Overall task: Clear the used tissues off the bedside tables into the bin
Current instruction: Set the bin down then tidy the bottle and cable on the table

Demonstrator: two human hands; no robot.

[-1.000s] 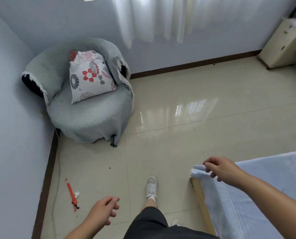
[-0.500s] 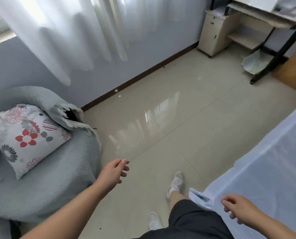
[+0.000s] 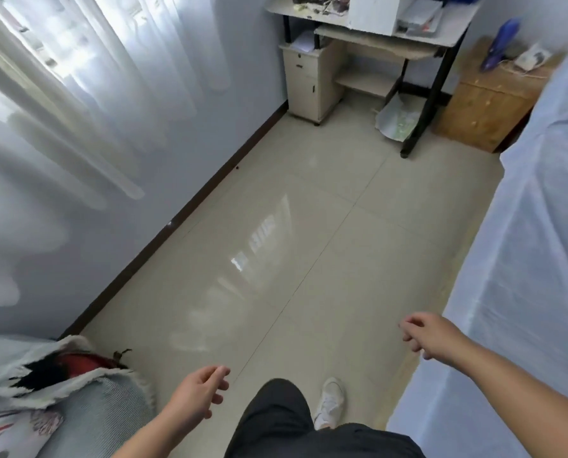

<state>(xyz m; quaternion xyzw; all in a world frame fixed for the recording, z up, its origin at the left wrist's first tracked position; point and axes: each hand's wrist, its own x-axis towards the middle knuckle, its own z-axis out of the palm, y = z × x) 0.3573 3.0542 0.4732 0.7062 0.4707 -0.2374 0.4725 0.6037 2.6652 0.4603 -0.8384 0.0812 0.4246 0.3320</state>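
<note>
Nothing is held: the left hand point(image 3: 200, 396) and right hand point(image 3: 431, 337) are both loosely curled and empty over the floor point(image 3: 309, 226). The sheet corner handled by the right hand a moment ago is let go, and that hand is now carried just beside the bed point(image 3: 524, 259), apart from it. The view is swung off the armchair point(image 3: 94, 411) toward the far end, so a wooden bedside table point(image 3: 487, 104) beside the desk point(image 3: 375, 31) is brought into sight. A small white item point(image 3: 533, 56) lies on it, possibly a tissue; it cannot be told. No bin is made out. Judged: the approach is under way and nothing is collected yet.
</note>
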